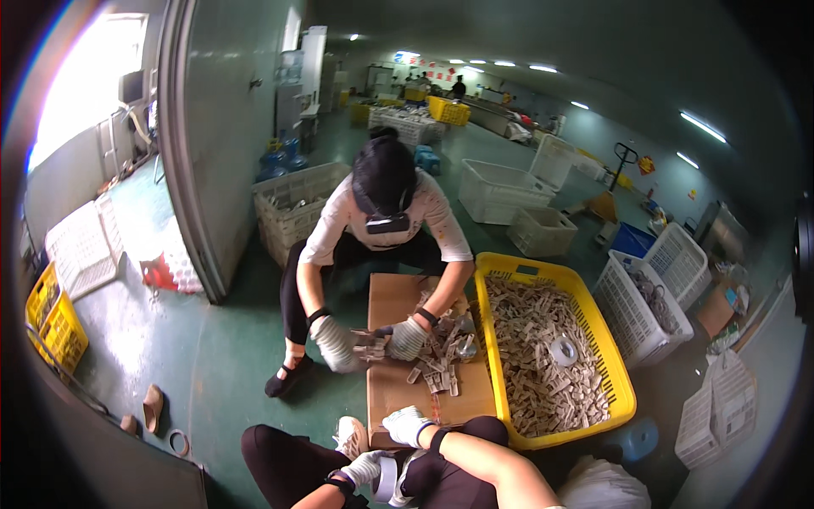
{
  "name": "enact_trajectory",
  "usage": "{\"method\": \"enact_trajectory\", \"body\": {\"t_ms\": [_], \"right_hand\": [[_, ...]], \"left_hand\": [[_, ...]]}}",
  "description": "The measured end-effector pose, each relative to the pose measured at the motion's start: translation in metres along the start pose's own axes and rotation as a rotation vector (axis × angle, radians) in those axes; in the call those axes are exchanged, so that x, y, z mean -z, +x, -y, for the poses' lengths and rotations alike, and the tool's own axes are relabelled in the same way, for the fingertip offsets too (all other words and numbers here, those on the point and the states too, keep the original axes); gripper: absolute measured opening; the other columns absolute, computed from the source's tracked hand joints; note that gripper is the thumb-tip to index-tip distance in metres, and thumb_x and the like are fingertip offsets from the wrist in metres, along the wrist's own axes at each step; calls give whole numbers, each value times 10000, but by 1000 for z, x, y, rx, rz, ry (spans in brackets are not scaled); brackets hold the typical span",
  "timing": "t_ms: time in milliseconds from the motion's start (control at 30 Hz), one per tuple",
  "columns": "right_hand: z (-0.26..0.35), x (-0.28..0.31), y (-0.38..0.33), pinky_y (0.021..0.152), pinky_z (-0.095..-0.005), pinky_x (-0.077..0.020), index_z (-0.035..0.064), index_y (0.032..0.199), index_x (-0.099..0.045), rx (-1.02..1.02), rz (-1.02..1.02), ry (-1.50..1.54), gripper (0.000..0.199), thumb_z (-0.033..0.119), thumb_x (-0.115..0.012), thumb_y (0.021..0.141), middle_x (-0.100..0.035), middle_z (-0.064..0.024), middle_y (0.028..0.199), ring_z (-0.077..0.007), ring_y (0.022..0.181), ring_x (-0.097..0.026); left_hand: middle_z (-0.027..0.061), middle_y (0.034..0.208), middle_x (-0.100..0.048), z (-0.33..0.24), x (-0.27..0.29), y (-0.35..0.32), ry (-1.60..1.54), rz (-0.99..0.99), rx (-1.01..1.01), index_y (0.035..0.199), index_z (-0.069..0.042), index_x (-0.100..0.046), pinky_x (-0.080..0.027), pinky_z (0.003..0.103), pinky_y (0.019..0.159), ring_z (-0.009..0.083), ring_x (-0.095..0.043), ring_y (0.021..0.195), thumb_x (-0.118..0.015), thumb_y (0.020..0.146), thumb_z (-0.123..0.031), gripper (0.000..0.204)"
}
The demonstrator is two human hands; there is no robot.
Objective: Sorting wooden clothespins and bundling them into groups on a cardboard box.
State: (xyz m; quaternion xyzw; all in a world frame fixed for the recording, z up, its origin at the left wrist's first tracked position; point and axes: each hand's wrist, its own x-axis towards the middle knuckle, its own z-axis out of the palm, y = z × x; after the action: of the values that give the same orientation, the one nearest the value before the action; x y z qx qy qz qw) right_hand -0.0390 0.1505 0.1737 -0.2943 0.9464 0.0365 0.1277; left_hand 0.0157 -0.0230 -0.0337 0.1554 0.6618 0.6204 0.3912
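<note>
My left hand, in a striped white glove, is closed at the side of a white ring-shaped roll, seemingly tape, low between my knees. Over the near edge of a cardboard box is my right hand, also gloved. Its fingers are curled together, and what they hold, if anything, is hidden. Small beige-brown clip-like pieces lie in a heap on the box. Across from me a seated co-worker's gloved hands grip a bundle of these pieces. A small clear roll sits by the heap.
A yellow crate full of the same pieces stands right of the box, with a white roll on top. White crates stand behind. A blue stool is at right; slippers and a ring lie at left.
</note>
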Motion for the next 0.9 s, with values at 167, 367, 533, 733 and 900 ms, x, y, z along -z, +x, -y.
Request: {"method": "enact_trajectory", "body": {"t_ms": [167,367,533,733,900], "right_hand": [[2,6,-16,647,-439,-509,93,934,-661,-35,-21,5,210,147,-475,853,-698,-140,901,-301,809,-686],[-20,21,-46,666,-464,-504,81,889,-659,-55,-95,174,193,159,-494,825,-687,-170,878,-345,802,-671],[-83,10,-55,610,-446,-480,114,810,-677,-195,-251,-82,161,148,-520,807,-677,-105,774,-284,739,-673],[-55,30,-112,823,-490,-470,107,1194,-510,-416,-418,357,459,386,-584,837,-607,-166,1109,-350,976,-614],[-35,-13,-86,673,-483,-521,116,890,-611,-461,-309,225,166,211,-475,882,-682,-119,839,-342,755,-666]], "left_hand": [[93,1022,-692,-37,-6,-20,220,-86,24,1211,-66,-611,-512,292,849,178,-652,944,-456,812,117,465],[83,991,-691,21,20,-1,-220,-132,70,1182,-57,-622,-524,286,825,167,-652,895,-467,813,138,445],[65,938,-678,30,24,-1,-492,-155,70,1127,-53,-628,-526,313,806,177,-640,857,-578,833,65,321],[41,764,-611,-149,-21,-33,-944,-265,338,877,-84,-628,-506,408,688,248,-591,683,-723,751,-135,166],[47,745,-576,-180,-21,-37,-473,-465,-15,984,-116,-571,-509,364,644,217,-581,663,-723,745,-162,287]]}}
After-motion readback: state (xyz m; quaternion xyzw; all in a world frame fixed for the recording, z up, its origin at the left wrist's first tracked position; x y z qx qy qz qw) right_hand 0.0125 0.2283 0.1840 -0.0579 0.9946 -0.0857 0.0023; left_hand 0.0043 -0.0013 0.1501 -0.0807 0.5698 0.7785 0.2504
